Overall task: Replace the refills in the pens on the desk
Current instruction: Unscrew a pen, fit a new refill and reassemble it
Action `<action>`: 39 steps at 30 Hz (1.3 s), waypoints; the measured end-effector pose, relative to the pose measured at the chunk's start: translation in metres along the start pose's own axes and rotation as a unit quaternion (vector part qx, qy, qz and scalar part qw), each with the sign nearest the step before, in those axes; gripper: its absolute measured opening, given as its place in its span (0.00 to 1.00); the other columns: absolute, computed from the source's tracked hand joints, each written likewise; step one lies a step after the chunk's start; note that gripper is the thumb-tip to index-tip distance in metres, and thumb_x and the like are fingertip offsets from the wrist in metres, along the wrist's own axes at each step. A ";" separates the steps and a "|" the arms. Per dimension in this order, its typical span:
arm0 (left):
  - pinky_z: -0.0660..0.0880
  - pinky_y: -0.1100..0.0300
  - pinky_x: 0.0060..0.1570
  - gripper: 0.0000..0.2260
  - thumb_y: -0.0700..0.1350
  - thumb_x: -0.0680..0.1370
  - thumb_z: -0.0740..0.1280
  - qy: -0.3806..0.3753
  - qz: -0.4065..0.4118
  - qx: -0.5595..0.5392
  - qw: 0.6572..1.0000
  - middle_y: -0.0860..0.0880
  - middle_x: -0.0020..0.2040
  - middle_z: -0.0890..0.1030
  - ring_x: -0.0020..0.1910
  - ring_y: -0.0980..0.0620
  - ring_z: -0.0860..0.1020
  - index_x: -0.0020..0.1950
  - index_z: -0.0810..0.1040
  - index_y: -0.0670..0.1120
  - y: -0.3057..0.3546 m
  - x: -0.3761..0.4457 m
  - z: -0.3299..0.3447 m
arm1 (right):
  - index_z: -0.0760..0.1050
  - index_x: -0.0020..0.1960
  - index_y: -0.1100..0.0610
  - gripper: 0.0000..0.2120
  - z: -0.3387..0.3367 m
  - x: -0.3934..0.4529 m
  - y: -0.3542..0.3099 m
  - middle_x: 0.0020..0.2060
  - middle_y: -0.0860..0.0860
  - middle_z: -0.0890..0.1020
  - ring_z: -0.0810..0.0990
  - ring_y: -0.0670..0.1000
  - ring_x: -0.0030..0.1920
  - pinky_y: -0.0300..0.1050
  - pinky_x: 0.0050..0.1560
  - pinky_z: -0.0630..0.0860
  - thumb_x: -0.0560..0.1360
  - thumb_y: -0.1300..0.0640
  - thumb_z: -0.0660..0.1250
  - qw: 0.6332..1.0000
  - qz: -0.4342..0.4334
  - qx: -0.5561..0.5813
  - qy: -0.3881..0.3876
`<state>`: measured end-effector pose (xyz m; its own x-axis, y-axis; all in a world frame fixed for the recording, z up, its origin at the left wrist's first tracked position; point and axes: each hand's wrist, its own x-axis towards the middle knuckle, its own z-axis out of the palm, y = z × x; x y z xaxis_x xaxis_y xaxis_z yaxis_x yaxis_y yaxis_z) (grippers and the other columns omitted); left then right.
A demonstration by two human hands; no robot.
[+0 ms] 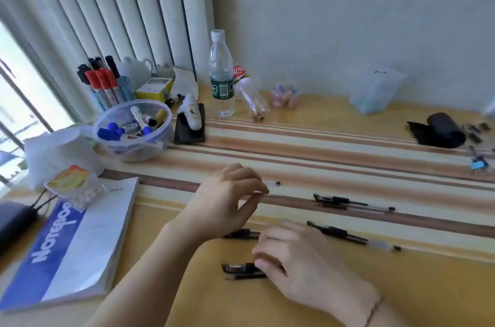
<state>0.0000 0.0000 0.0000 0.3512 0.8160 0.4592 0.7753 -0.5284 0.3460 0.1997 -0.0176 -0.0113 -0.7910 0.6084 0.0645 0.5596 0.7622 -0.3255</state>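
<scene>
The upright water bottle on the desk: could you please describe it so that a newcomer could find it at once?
Start at the wall along the far edge of the desk, just right of the vertical blinds. There stands the water bottle, clear plastic with a white cap and a dark green label. The red-labelled bottle beside it leans over, while this one stands straight and taller.

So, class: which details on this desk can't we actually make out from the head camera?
- Pen under the right hand: its far end is covered.
- Thin refill at the left hand: blurred, grip unclear.
- Small clips at the right edge: too small, partly cut off.
</scene>
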 end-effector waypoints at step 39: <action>0.59 0.60 0.22 0.15 0.60 0.77 0.61 -0.024 0.087 0.112 0.990 0.54 0.23 0.62 0.22 0.51 0.60 0.37 0.73 0.52 0.019 -0.021 0.027 | 0.74 0.42 0.45 0.11 0.011 -0.009 0.020 0.31 0.43 0.79 0.77 0.46 0.34 0.47 0.33 0.74 0.78 0.45 0.56 0.970 0.049 0.073 0.229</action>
<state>0.0223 -0.0208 -0.0252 0.5100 0.7297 0.4554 0.7959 -0.6012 0.0721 0.2147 -0.0105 -0.0291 -0.5251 0.7358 0.4275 0.5591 0.6771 -0.4785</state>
